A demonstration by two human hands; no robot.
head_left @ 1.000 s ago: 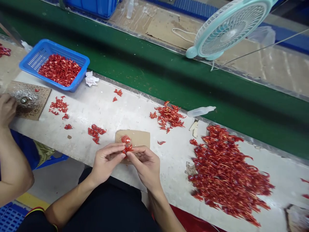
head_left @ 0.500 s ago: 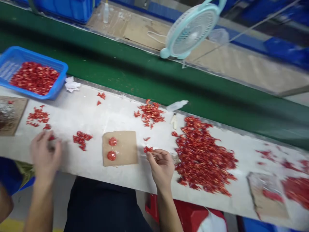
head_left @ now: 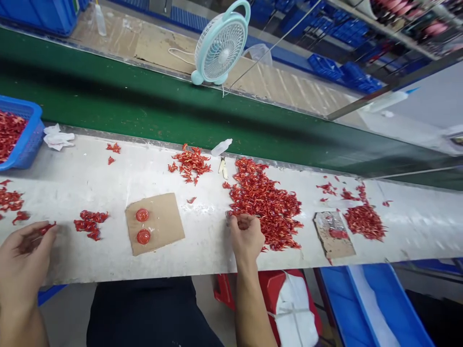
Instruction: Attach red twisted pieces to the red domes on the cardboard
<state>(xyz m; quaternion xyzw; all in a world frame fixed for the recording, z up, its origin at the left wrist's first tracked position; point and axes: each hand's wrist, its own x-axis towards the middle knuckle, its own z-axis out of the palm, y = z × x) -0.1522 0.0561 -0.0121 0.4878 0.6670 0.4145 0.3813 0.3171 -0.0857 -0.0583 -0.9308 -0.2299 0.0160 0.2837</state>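
Observation:
My left hand (head_left: 23,255) is at the lower left above the bench edge, and its fingertips pinch a small glossy red strip (head_left: 47,228). Further along the white bench (head_left: 202,231), my right hand (head_left: 246,236) curls at the near edge of a large heap of red strips (head_left: 264,207). Its fingers hide whatever they may hold. Between the hands lies a cardboard square (head_left: 170,219) bearing two round red discs (head_left: 142,215) (head_left: 143,236). A small clump of red strips (head_left: 90,224) lies just right of my left hand.
A green belt (head_left: 144,111) runs behind the bench. A mint-green fan (head_left: 220,48) stands beyond it. On the bench are a blue basket of red pieces (head_left: 21,140), white tissue (head_left: 58,137), a plastic bottle (head_left: 221,147) and a second cardboard piece (head_left: 333,235).
The view has swung, shifting everything left in the picture. My left hand has moved left and now pinches a red strip. My right hand has moved onto the heap's edge, its red piece no longer showing.

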